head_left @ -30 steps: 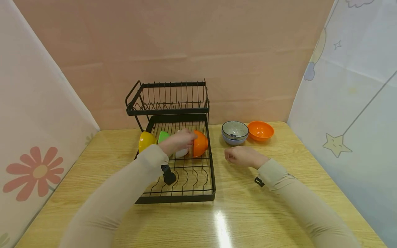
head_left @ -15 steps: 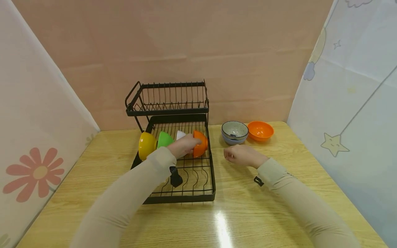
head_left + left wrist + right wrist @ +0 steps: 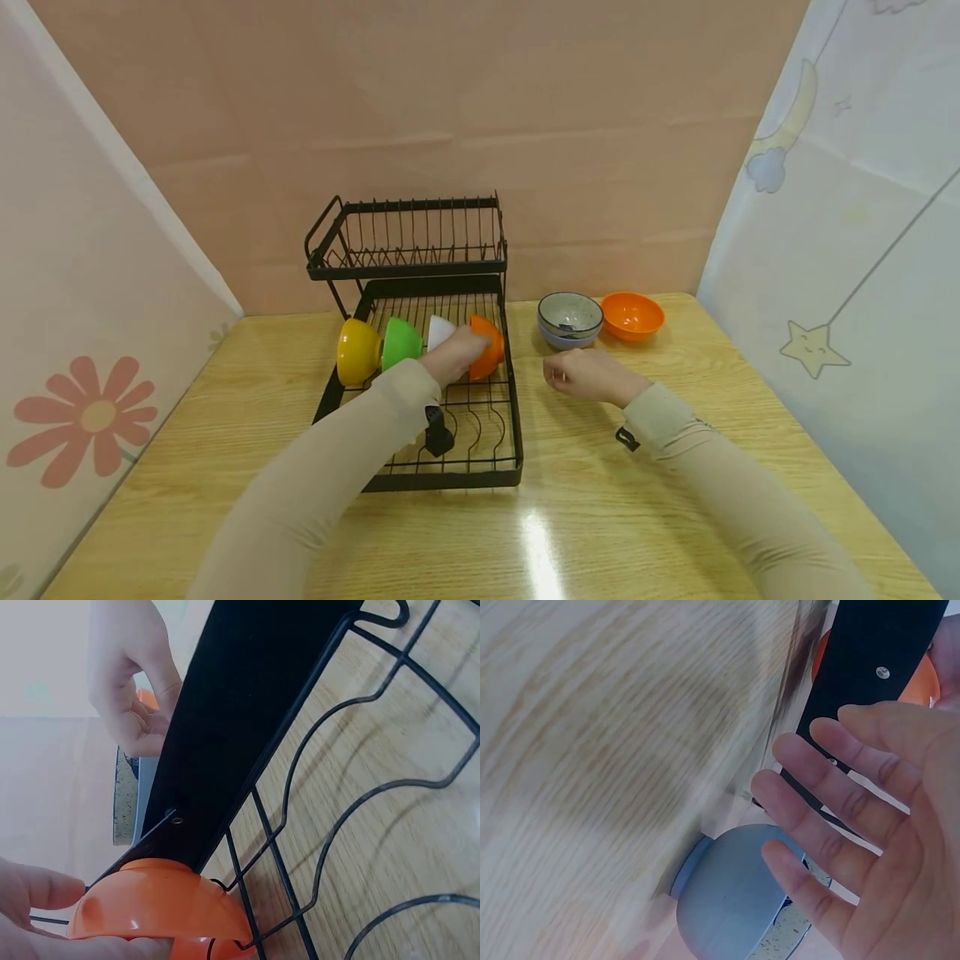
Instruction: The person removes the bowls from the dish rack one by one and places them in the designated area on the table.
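Observation:
My left hand is at the orange bowl, which stands on its side at the right end of the black dish rack's lower tier. In the left wrist view the thumb lies on the outside of the orange bowl and the fingers cross its rim, pinching it. To its left stand a white bowl, partly hidden by the hand, a green bowl and a yellow bowl. Loosely bent, my right hand hovers right of the rack, holding nothing.
Behind my right hand a speckled grey bowl sits inside a blue bowl. Another orange bowl stands to their right on the wooden table. The rack's upper tier overhangs the back. Fabric walls enclose the table.
My left hand has moved right, from between the white and orange bowls onto the orange one, uncovering the green bowl. The right hand stays almost still.

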The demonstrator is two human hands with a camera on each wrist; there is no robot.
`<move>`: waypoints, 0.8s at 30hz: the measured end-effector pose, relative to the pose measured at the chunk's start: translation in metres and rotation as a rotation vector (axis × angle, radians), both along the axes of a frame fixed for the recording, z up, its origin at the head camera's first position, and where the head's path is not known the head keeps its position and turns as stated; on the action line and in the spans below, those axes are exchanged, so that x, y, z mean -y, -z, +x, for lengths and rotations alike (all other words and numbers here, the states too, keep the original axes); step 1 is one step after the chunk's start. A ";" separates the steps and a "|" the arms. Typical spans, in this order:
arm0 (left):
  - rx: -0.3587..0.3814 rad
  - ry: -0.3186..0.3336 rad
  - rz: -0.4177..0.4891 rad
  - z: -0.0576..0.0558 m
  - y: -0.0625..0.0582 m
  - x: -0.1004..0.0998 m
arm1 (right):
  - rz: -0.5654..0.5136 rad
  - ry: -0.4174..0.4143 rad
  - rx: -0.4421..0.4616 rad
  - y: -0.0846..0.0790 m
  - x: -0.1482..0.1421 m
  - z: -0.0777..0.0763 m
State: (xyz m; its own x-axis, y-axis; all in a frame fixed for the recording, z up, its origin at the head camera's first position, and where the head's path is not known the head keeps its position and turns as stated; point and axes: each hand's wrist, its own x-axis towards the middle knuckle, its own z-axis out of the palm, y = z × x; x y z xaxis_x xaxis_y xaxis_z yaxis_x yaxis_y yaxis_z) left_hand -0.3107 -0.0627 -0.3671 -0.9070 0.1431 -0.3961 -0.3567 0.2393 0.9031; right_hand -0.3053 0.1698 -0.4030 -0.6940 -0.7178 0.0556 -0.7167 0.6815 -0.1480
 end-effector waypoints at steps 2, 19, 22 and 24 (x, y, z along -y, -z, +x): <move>-0.007 0.002 0.006 -0.001 0.001 0.000 | 0.001 0.003 0.001 0.000 0.000 0.000; -0.015 -0.059 0.028 0.000 -0.002 -0.004 | -0.006 0.014 -0.002 0.004 -0.003 0.000; -0.020 -0.057 0.014 0.000 -0.002 -0.002 | -0.004 0.008 -0.001 0.005 -0.004 -0.001; -0.013 -0.057 0.008 0.000 -0.003 -0.001 | 0.001 0.013 0.002 0.004 -0.004 0.000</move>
